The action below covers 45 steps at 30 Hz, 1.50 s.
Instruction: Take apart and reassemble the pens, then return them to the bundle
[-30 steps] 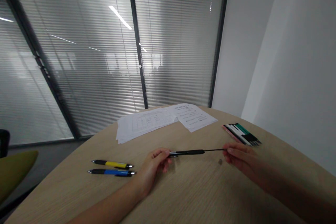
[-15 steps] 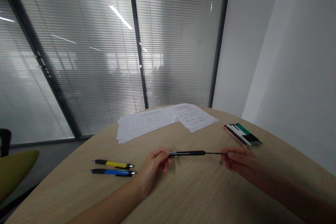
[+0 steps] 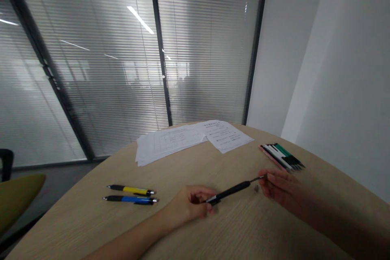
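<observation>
Yellow-and-black retractable pen (image 3: 131, 190) and blue-and-black retractable pen (image 3: 131, 199) lie side by side on the light wood table (image 3: 243, 227), just beside the left hand (image 3: 189, 205), closed on the lower end of a slim black pen (image 3: 231, 191). The pen slants up, held above the table, to the right hand (image 3: 280, 185), pinching its thin tip. Bundle of black, green and pink pens (image 3: 283, 156) lies beyond, near the right hand.

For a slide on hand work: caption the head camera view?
Left hand and right hand hold a slim black pen by its ends over a pale wooden table.
</observation>
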Tool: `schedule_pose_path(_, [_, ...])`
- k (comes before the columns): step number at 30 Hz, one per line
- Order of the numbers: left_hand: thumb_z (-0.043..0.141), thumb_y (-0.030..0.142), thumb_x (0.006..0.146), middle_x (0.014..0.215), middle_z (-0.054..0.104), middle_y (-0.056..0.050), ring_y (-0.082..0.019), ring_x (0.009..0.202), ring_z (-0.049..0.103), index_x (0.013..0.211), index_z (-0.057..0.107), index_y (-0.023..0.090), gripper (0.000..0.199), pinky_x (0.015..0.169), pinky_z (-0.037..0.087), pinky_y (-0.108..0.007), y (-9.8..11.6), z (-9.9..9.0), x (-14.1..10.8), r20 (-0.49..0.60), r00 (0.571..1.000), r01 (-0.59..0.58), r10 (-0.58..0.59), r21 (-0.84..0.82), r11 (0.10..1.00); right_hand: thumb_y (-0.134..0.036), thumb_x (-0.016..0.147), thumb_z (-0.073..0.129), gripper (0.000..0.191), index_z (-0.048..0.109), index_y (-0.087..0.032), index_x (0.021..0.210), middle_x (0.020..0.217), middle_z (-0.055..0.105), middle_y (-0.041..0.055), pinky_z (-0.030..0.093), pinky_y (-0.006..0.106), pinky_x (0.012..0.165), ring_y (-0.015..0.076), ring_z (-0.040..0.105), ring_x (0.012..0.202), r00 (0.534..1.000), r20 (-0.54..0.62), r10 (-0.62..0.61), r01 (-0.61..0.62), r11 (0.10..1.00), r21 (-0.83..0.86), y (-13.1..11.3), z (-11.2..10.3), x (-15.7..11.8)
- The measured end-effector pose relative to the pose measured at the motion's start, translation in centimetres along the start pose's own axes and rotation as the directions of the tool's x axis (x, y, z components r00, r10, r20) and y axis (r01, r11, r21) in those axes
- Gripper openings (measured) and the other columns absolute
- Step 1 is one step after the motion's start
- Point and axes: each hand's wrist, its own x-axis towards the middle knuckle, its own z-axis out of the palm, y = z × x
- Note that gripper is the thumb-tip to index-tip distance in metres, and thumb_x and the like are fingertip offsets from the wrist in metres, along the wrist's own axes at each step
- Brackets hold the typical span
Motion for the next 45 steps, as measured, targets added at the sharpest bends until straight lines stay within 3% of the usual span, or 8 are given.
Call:
schedule_pose_path(6, [0.056,0.028,0.068,0.064,0.049,0.004,-0.008,0.056,0.042,0.097,0.058,0.016,0.032,0.051,0.032,-0.017,-0.2,0.3,-0.5,0.015,0.995,-0.095,0.095,0.336,0.937,-0.036,0.052,0.074,0.025,0.066,-0.018,0.068,0.057,0.062,0.0006,0.039,0.022,0.053,0.0095,0.052,0.053,1.000,0.009,-0.014,0.016,0.976,-0.215,-0.3,1.5,-1.2])
schedule_pose_path(11, [0.048,0.026,0.076,0.079,0.060,-0.001,-0.013,0.069,0.053,0.098,0.057,0.019,0.025,0.062,0.039,-0.020,0.8,1.3,-1.4,0.162,0.955,-0.292,0.250,0.673,0.680,-0.038,0.058,0.068,0.024,0.063,-0.017,0.069,0.062,0.063,0.0017,0.042,0.025,0.054,0.0104,0.053,0.052,0.990,0.142,0.027,0.028,0.929,-0.369,0.5,2.0,-1.7])
schedule_pose_path(17, [0.043,0.013,0.076,0.091,0.062,-0.001,-0.013,0.082,0.056,0.100,0.053,0.021,0.028,0.074,0.042,-0.021,1.3,3.3,-2.2,0.184,0.918,-0.373,0.352,0.703,0.605,-0.036,0.066,0.063,0.019,0.061,-0.017,0.071,0.066,0.064,0.0024,0.044,0.022,0.054,0.0097,0.055,0.054,0.949,0.316,-0.021,0.141,0.921,-0.362,2.4,2.4,-2.3])
schedule_pose_path(27, [0.042,0.005,0.071,0.083,0.062,-0.001,-0.012,0.073,0.057,0.090,0.052,0.018,0.024,0.063,0.044,-0.018,1.2,3.8,-2.8,0.077,0.929,-0.284,0.362,0.774,0.566,-0.040,0.069,0.057,0.023,0.062,-0.017,0.074,0.066,0.061,0.0033,0.042,0.022,0.050,0.0101,0.053,0.052,0.951,0.287,-0.114,0.246,0.842,-0.480,3.0,1.8,-2.1])
schedule_pose_path(30, [0.043,0.017,0.078,0.079,0.061,-0.002,-0.014,0.069,0.057,0.085,0.051,0.018,0.011,0.059,0.044,-0.021,1.4,3.3,-2.7,0.051,0.940,-0.220,0.339,0.849,0.481,-0.037,0.070,0.054,0.021,0.061,-0.017,0.072,0.060,0.057,0.0016,0.041,0.022,0.050,0.0105,0.051,0.051,0.955,0.239,-0.174,0.286,0.743,-0.605,2.3,1.7,-1.8])
schedule_pose_path(36, [0.039,0.025,0.084,0.083,0.061,-0.003,-0.016,0.072,0.058,0.090,0.051,0.019,0.016,0.062,0.045,-0.024,1.4,2.3,-2.0,0.089,0.961,-0.167,0.260,0.941,0.295,-0.022,0.070,0.050,0.011,0.060,-0.018,0.070,0.063,0.056,0.0018,0.041,0.023,0.055,0.0121,0.052,0.057,0.911,0.270,-0.312,0.386,0.413,-0.825,1.6,1.6,-1.5])
schedule_pose_path(42, [0.037,0.026,0.084,0.081,0.062,-0.003,-0.015,0.069,0.058,0.089,0.051,0.019,0.017,0.060,0.045,-0.023,0.5,1.9,-1.7,0.093,0.949,-0.168,0.301,0.958,0.233,-0.018,0.074,0.046,0.012,0.058,-0.018,0.072,0.064,0.055,0.0012,0.041,0.021,0.051,0.0100,0.049,0.051,0.864,0.364,-0.348,0.450,0.209,-0.868,1.9,1.0,-1.0])
schedule_pose_path(45, [0.037,0.026,0.084,0.078,0.062,-0.003,-0.015,0.067,0.058,0.087,0.051,0.018,0.017,0.058,0.044,-0.022,0.0,1.6,-1.5,0.094,0.932,-0.180,0.350,0.958,0.222,-0.016,0.075,0.043,0.015,0.058,-0.018,0.074,0.071,0.056,0.0032,0.043,0.022,0.053,0.0109,0.052,0.056,0.833,0.420,-0.360,0.463,0.038,-0.886,2.2,0.0,-0.4])
